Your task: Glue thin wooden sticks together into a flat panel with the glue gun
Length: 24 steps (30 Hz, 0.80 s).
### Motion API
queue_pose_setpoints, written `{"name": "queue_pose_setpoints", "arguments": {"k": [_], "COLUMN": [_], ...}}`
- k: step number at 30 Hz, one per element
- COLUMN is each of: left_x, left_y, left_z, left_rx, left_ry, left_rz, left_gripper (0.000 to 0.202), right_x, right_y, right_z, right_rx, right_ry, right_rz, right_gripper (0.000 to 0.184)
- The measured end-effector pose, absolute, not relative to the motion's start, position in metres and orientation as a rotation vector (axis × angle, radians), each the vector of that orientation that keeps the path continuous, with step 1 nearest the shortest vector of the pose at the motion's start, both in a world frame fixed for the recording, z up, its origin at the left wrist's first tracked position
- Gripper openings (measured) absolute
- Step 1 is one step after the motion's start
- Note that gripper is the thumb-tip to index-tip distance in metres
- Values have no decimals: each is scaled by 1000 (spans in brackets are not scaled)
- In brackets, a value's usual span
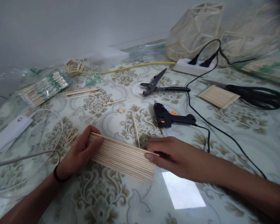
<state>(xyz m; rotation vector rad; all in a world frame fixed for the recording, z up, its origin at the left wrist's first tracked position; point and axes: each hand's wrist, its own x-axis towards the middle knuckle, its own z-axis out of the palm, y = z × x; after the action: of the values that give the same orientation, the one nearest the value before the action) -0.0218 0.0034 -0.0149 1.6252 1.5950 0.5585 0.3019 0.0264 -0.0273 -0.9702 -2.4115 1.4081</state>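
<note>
A flat row of thin wooden sticks (122,157) lies side by side on the patterned glass-topped table (102,193). My left hand (78,154) presses against the left ends of the sticks, fingers curled round them. My right hand (175,157) pushes on the right ends, fingers together and thumb on top. A single loose stick (136,129) lies just behind the row. A black glue gun (171,118) rests beyond my right hand.
Black pliers (160,86), large scissors (254,93) and a small stick panel (218,96) lie further back. A white power strip (192,66) with black cords, stick-frame lampshades (196,29), a packet of sticks (43,88) and a white power bank (10,132) surround the area.
</note>
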Motion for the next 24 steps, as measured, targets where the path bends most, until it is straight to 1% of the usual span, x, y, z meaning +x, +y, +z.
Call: {"name": "queue_pose_setpoints", "arguments": {"k": [24], "left_x": [-20], "left_y": [3], "left_z": [-14], "left_rx": [1616], "left_ry": [1587], "left_rz": [578], "left_gripper": [37], "right_x": [302], "right_y": [25], "right_z": [-28], "right_rx": [-961], "right_ry": [-2415], "right_rz": [1380], "right_gripper": [57]}}
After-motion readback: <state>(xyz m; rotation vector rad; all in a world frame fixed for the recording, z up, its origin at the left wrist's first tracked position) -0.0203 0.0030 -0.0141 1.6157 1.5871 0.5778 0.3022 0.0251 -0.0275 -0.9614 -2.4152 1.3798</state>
